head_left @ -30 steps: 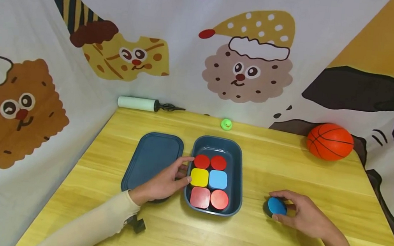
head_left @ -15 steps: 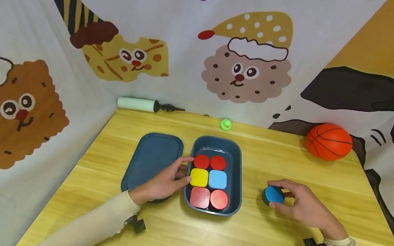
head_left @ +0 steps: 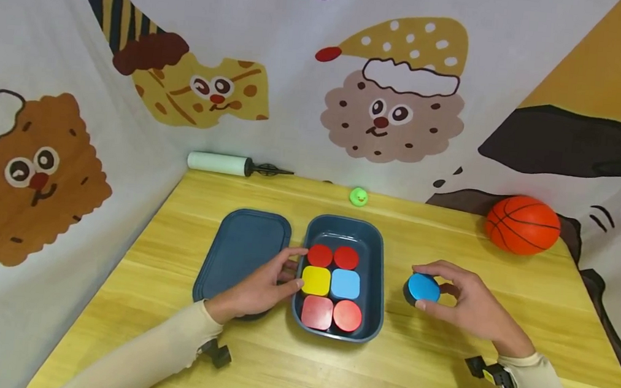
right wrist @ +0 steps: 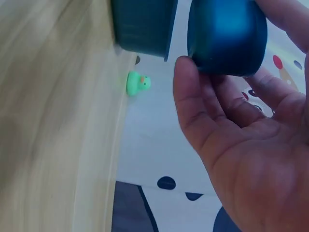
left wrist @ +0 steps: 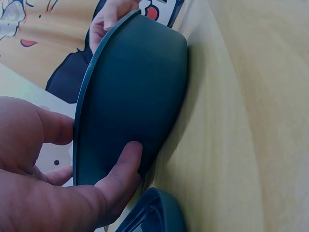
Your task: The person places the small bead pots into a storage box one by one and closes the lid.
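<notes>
In the head view, my right hand (head_left: 467, 303) pinches a short blue cylinder (head_left: 424, 288) by its sides, to the right of a dark blue rectangular box (head_left: 375, 243). The right wrist view shows the cylinder (right wrist: 229, 38) raised off the table, at the level of the box's rim. My left hand (head_left: 258, 285) holds the box's left wall, its thumb and a finger at the rim and another finger against the outside. In the box sit two red discs (head_left: 332, 257), a yellow square (head_left: 316, 281), a light blue square (head_left: 345, 284), a pinkish-red square (head_left: 317, 313) and a coral disc (head_left: 347, 316).
A dark blue lid (head_left: 248, 238) lies left of the box, partly under my left hand. Along the back edge are a white hand pump (head_left: 219, 163), a green rubber duck (head_left: 358, 196) and an orange basketball (head_left: 524, 225). A printed cloth (head_left: 290, 106) hangs behind the wooden table (head_left: 294, 377).
My right hand has moved left and away from me with the blue cylinder, bringing it closer to the box. The left hand and the box have stayed in place.
</notes>
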